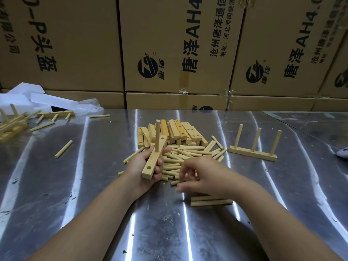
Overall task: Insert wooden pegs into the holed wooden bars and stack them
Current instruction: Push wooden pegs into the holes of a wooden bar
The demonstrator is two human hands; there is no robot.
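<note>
Left hand (139, 167) grips a bar (150, 164) holding one peg (157, 132).

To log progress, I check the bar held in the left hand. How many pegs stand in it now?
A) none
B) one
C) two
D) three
B: the bar in the left hand carries a single peg in its middle hole, and the holes at both ends are empty.

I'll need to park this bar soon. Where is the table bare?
Bare table left of the peg pile, up to the lone peg, and right of the finished rack. Crowded: the middle, with pile, bars, left hand and right hand.
</note>
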